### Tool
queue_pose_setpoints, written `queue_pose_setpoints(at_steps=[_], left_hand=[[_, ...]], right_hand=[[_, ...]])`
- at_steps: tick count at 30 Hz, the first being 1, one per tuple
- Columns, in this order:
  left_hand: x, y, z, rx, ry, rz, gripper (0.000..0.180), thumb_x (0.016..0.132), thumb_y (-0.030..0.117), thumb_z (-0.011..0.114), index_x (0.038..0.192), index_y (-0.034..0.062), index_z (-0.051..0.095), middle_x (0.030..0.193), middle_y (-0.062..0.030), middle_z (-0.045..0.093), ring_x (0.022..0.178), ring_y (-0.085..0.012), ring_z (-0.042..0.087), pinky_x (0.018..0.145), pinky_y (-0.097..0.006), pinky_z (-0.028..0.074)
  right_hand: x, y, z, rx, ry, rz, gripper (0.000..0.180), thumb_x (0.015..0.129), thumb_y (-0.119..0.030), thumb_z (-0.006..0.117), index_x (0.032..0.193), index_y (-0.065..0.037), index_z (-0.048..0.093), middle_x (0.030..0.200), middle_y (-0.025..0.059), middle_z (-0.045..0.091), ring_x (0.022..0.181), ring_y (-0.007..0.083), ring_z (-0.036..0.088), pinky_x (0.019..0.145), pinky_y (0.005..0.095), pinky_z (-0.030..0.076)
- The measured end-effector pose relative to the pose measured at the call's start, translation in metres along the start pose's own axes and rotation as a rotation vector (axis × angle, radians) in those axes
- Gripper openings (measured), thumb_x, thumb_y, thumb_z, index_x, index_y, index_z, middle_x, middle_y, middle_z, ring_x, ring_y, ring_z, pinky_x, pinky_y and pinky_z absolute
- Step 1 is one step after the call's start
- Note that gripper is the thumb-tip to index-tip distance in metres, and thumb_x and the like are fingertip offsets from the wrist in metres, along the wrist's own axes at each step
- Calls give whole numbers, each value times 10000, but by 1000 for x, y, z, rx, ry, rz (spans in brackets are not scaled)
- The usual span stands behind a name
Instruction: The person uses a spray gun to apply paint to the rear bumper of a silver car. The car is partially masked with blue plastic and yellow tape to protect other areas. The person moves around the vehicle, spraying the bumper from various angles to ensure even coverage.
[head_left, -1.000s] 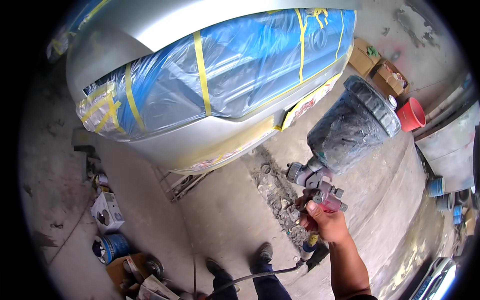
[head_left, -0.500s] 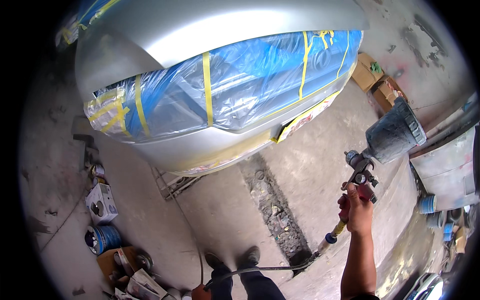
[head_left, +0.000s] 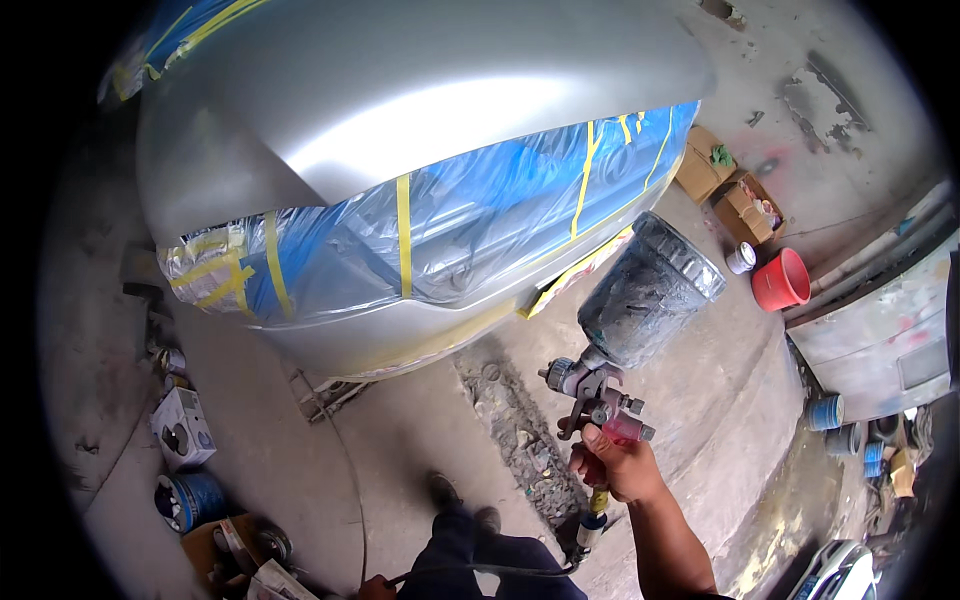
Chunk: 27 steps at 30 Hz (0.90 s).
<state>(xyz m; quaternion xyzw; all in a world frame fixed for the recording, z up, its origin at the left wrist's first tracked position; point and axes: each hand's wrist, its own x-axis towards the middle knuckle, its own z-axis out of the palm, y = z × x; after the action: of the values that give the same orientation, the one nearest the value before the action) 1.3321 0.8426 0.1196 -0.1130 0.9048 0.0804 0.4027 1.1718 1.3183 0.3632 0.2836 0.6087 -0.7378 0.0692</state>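
From the head camera, looking down, the right hand [head_left: 615, 465] is wrapped in a closed fist around the grip of a spray gun [head_left: 595, 400], fingers curled tight about the handle, with the forearm rising from the lower edge. The gun stands roughly upright in the lower middle of the view, its nozzle facing left toward the car, and a large paint cup [head_left: 645, 290], dark and speckled with overspray, sits on top of it, tilted up and to the right. An air hose [head_left: 500, 568] leaves the bottom of the handle through a yellow-and-blue fitting and runs left along the lower edge to the left hand [head_left: 375, 588], of which only a small part shows at the frame's bottom; it appears closed on the hose, though how firmly cannot be told. Ahead of the gun, apart from it, is a silver car body [head_left: 430, 110], its lower part wrapped in clear plastic sheeting [head_left: 470, 225] held by strips of yellow masking tape [head_left: 404, 235]. The person's dark shoes [head_left: 445, 495] stand on the stained concrete floor [head_left: 400, 450]. To the right are a red bucket [head_left: 780, 280] and open cardboard boxes [head_left: 745, 205]; to the left, a white box [head_left: 182, 428] and a blue can [head_left: 190, 498].
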Motion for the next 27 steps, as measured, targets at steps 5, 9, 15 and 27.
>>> queue_pose_setpoints(at_steps=[5,9,15,27], left_hand=[[9,42,-9,-84,18,57,222,756,272,621,780,53,654,786,-198,651,792,-376,635,718,-467,497],[10,77,-7,-147,145,80,206,756,253,641,736,48,632,728,-187,640,745,-380,627,674,-466,491],[-4,139,-10,-199,162,119,223,761,263,651,715,49,607,704,-184,627,727,-380,623,660,-465,484],[-19,140,16,-62,94,42,219,746,277,623,754,59,637,758,-192,640,774,-382,624,700,-469,489]], right_hand=[[43,-7,-52,-12,236,-128,317,881,-358,612,862,-44,574,643,47,582,482,109,534,394,237,402],[73,-34,-105,-46,482,-165,303,875,-349,624,825,-59,556,604,56,575,457,99,522,353,229,374],[104,-66,-186,-38,665,-312,309,867,-350,633,844,-52,557,628,68,572,481,115,546,334,232,366],[71,-47,-155,-172,388,-159,268,885,-281,622,853,-41,507,592,48,569,451,72,501,391,216,384]])
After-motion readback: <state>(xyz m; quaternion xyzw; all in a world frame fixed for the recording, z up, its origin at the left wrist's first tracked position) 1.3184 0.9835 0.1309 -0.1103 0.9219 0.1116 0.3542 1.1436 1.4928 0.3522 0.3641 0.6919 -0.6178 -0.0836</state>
